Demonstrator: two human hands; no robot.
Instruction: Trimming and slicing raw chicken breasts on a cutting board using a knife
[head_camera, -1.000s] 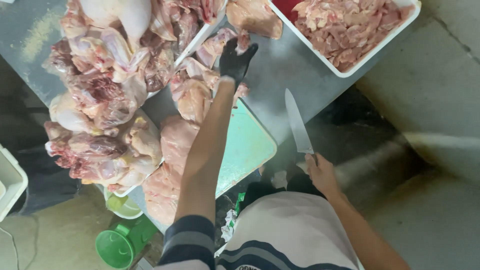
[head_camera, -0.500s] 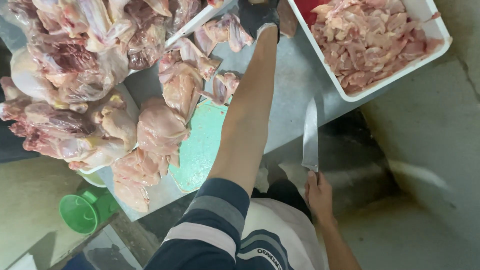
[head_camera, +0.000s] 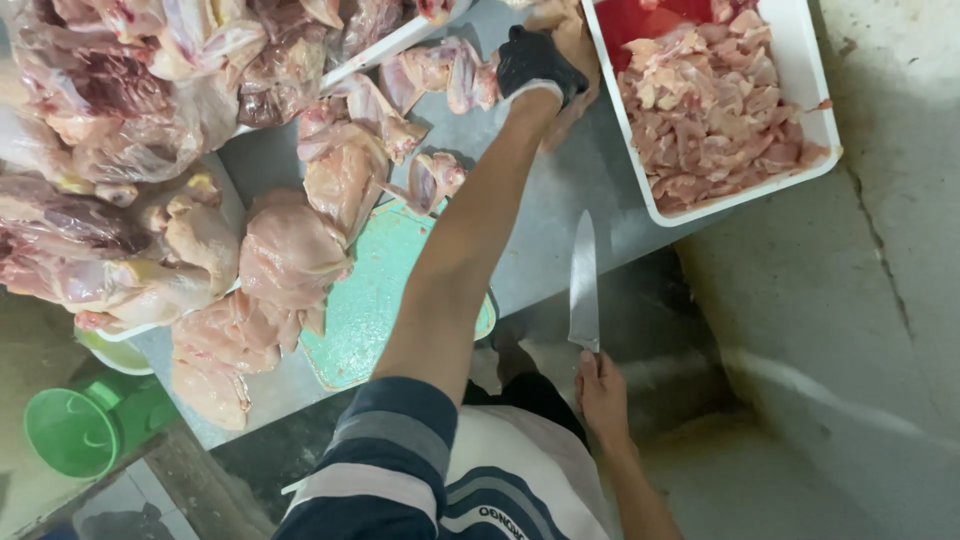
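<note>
Right hand (head_camera: 603, 392) grips knife (head_camera: 584, 283); white tray (head_camera: 812, 95) holds chicken pieces (head_camera: 710, 110).

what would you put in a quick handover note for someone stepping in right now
Left hand, in a black glove, is stretched out across the metal table and closed on a chicken piece beside the white tray of cut meat.
Right hand is bare, held low near the body, gripping a knife with the blade pointing away.
The green cutting board is bare in the middle, with whole raw chickens piled along its left edge.
Done: the tray holds many cut pieces.
Left: a large pile of uncut chicken.
</note>
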